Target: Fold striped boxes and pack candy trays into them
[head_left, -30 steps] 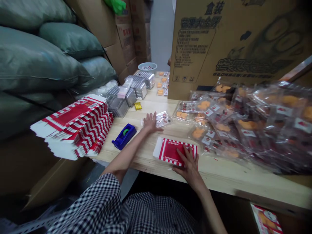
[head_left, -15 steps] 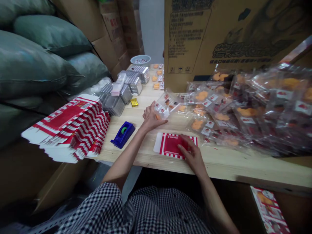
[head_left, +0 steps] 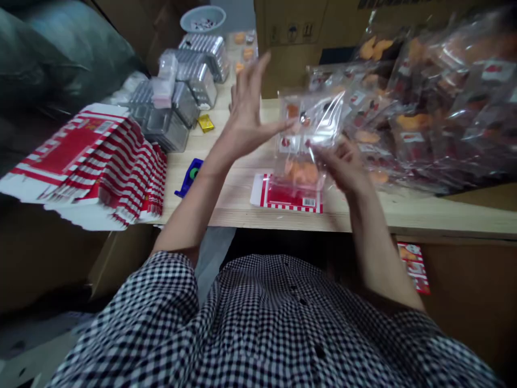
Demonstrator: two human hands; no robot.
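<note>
My right hand pinches the lower right side of a clear plastic packet. Inside the packet show an orange piece, small dark bits and a red-and-white label. My left hand has its fingers spread wide, and its thumb tip reaches the packet's left side; whether it touches is unclear. Beneath the packet, a flat red-and-white striped box lies on the wooden table, partly covered from view. To the left, a blue tape dispenser is partly hidden behind my left forearm.
A fanned stack of red-and-white boxes stands at left, beside clear plastic trays. Near them lie a yellow sachet and, farther back, a pale blue bowl. Many filled packets are heaped at right before a large carton.
The clear packet has moved right, over the striped box. My right hand has left the box and pinches the packet; my left hand has let go and spread its fingers. The view has tilted downward.
</note>
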